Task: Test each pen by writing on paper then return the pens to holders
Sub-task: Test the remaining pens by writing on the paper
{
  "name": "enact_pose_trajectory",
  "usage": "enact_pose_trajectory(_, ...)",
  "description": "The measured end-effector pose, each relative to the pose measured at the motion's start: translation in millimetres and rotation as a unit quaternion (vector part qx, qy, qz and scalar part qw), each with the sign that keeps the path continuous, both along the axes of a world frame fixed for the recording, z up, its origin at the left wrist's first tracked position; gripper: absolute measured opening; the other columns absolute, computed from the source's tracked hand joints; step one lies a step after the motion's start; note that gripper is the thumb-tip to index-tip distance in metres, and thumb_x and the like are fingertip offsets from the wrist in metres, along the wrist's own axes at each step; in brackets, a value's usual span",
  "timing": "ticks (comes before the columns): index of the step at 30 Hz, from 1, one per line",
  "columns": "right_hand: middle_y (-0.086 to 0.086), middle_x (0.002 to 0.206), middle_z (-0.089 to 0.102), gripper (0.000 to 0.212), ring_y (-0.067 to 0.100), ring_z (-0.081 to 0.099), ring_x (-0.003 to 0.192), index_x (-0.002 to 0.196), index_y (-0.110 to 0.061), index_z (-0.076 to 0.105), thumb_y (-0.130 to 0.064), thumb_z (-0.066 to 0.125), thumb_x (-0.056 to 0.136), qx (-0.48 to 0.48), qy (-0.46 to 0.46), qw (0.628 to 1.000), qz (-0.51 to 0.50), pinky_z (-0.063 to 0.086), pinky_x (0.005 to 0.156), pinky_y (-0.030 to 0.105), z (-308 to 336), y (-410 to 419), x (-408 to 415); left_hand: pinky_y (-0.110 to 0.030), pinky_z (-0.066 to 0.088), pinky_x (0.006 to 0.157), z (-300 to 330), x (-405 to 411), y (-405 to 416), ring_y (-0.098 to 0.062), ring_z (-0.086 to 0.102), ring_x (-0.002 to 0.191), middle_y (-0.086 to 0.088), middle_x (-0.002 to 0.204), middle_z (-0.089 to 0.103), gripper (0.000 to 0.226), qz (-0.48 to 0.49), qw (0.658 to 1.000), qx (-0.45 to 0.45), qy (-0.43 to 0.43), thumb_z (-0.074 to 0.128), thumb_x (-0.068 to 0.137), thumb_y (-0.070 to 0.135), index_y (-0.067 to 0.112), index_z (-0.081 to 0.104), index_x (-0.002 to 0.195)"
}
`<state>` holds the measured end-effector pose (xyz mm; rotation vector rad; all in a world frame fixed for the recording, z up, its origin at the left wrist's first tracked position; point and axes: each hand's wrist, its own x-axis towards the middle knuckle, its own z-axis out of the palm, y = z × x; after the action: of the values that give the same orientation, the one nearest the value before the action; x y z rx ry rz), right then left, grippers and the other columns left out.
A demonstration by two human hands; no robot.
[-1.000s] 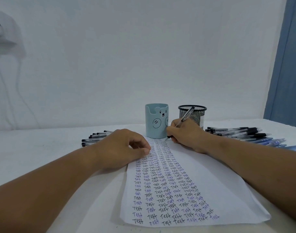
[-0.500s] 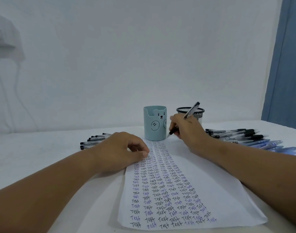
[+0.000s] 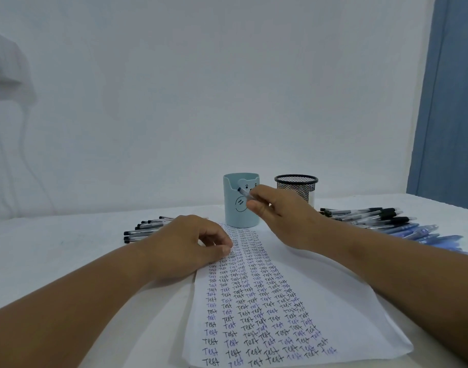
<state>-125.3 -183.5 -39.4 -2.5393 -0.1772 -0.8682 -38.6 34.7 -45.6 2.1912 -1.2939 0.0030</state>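
Right hand: the right hand (image 3: 283,211) is lifted off the sheet, fingers curled, pinching a pen (image 3: 245,193) between thumb and fingertips.
Pen: clear barrel with a dark end, lying nearly level in the grip, its free end poking left in front of the bear cup (image 3: 241,200); most of the barrel is hidden by the fingers.
Left hand: the left hand (image 3: 185,244) rests on the upper left corner of the paper (image 3: 334,309), fingers loosely curled under, thumb tip on the sheet; it holds nothing.
Paper: a white sheet lying flat on the table (image 3: 55,261), running from the foot of the cup toward the viewer, its left half covered with columns of the word "Test" in black and blue ink, its right part blank.
Bear cup: pale blue, upright, at the far end of the paper, a bear face drawn on its front.
Mesh cup: a black mesh cup (image 3: 296,188) stands just right of the bear cup, partly behind the right hand.
Left pens: a row of black-capped left pens (image 3: 144,231) lies on the table beyond the left hand.
Right pens: a bigger spread of right pens (image 3: 381,217), black ones farther back and blue ones nearer, lies right of the mesh cup.
Backdrop: a plain white wall (image 3: 201,88), with a blue curtain (image 3: 450,102) at the right edge.
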Motion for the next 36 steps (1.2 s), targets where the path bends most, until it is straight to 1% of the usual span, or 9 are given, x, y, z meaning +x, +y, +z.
enact_pose_trajectory(3, -0.01, 0.069, 0.05, 0.013, 0.006, 0.042, 0.062, 0.087, -0.033, 0.056, -0.031, 0.059, 0.1, 0.004, 0.004, 1.0, 0.014, 0.034, 0.059, 0.022, 0.1, -2.1, -1.7, -0.002, 0.042, 0.071, 0.0, 0.5, 0.4, 0.014, 0.059, 0.092, 0.036, 0.093, 0.066, 0.011, 0.001, 1.0, 0.004, -0.007, 0.071, 0.09, 0.039, 0.037, 0.076, 0.099)
enact_pose_trajectory(7, -0.011, 0.079, 0.055, 0.01, -0.002, 0.048, 0.067, 0.097, -0.021, 0.073, -0.029, 0.068, 0.094, -0.057, 0.035, 0.998, -0.022, 0.032, 0.062, 0.014, 9.5, -8.4, -2.0, -0.005, 0.043, 0.072, -0.1, -1.3, 0.9, 0.014, 0.059, 0.091, 0.039, 0.092, 0.064, 0.01, 0.001, 1.0, 0.004, -0.009, 0.071, 0.09, 0.039, 0.038, 0.076, 0.099)
enact_pose_trajectory(11, -0.013, 0.082, 0.057, 0.018, 0.0, 0.051, 0.072, 0.108, -0.029, 0.073, -0.026, 0.073, 0.09, -0.108, 0.127, 0.984, -0.069, 0.042, 0.07, 0.025, 31.4, -25.2, -14.0, -0.016, 0.049, 0.08, -0.5, -2.8, -0.9, 0.012, 0.059, 0.093, 0.037, 0.094, 0.064, 0.008, 0.002, 1.0, 0.009, -0.027, 0.071, 0.09, 0.041, 0.04, 0.075, 0.096)
enact_pose_trajectory(15, -0.014, 0.078, 0.067, 0.011, -0.002, 0.056, 0.067, 0.093, -0.025, 0.076, -0.017, 0.077, 0.085, -0.105, 0.151, 0.973, -0.138, 0.041, 0.064, 0.017, 61.2, -60.5, -36.2, -0.017, 0.048, 0.081, -2.1, -2.2, -1.9, 0.011, 0.059, 0.094, 0.036, 0.097, 0.065, 0.006, 0.0, 0.998, 0.018, -0.055, 0.068, 0.091, 0.044, 0.041, 0.074, 0.093)
enact_pose_trajectory(19, -0.007, 0.081, 0.07, 0.012, 0.009, 0.06, 0.072, 0.089, -0.023, 0.076, -0.012, 0.075, 0.088, -0.105, 0.178, 0.957, -0.205, 0.042, 0.064, 0.019, 75.6, -103.9, -50.4, -0.017, 0.046, 0.081, -3.7, -0.2, -0.7, 0.012, 0.059, 0.095, 0.035, 0.099, 0.066, 0.007, -0.002, 0.998, 0.017, -0.059, 0.067, 0.09, 0.044, 0.042, 0.074, 0.091)
enact_pose_trajectory(23, 0.0, 0.1, 0.076, 0.015, 0.018, 0.066, 0.098, 0.103, -0.016, 0.079, -0.012, 0.07, 0.092, -0.095, 0.198, 0.944, -0.248, 0.053, 0.091, 0.034, 64.8, -134.8, -57.6, -0.016, 0.045, 0.08, -4.1, -0.5, -2.7, 0.013, 0.06, 0.094, 0.035, 0.097, 0.067, 0.007, -0.001, 0.998, 0.012, -0.061, 0.068, 0.09, 0.044, 0.043, 0.074, 0.09)
enact_pose_trajectory(25, -0.003, 0.11, 0.075, 0.02, 0.015, 0.065, 0.104, 0.111, -0.019, 0.078, -0.014, 0.065, 0.096, -0.092, 0.23, 0.938, -0.242, 0.051, 0.095, 0.031, 57.1, -140.0, -59.0, -0.016, 0.045, 0.08, -3.1, -1.5, -3.5, 0.012, 0.06, 0.094, 0.036, 0.097, 0.067, 0.006, -0.003, 0.998, 0.012, -0.06, 0.068, 0.089, 0.044, 0.042, 0.074, 0.09)
enact_pose_trajectory(28, -0.005, 0.119, 0.072, 0.029, 0.011, 0.061, 0.104, 0.119, -0.021, 0.074, -0.01, 0.056, 0.1, -0.088, 0.283, 0.926, -0.234, 0.045, 0.09, 0.024, 49.7, -139.9, -58.6, -0.016, 0.047, 0.08, -2.4, -2.4, -3.8, 0.011, 0.061, 0.095, 0.035, 0.098, 0.067, 0.007, -0.004, 0.998, 0.015, -0.063, 0.068, 0.089, 0.044, 0.042, 0.074, 0.09)
enact_pose_trajectory(36, -0.005, 0.112, 0.075, 0.027, 0.01, 0.067, 0.101, 0.114, -0.019, 0.076, -0.021, 0.075, 0.087, -0.059, 0.209, 0.941, -0.258, 0.053, 0.097, 0.032, 43.6, -144.4, -50.5, -0.017, 0.047, 0.083, -2.4, -2.2, -4.0, 0.011, 0.061, 0.095, 0.034, 0.099, 0.068, 0.007, 0.003, 0.999, 0.011, -0.05, 0.068, 0.089, 0.044, 0.041, 0.075, 0.09)
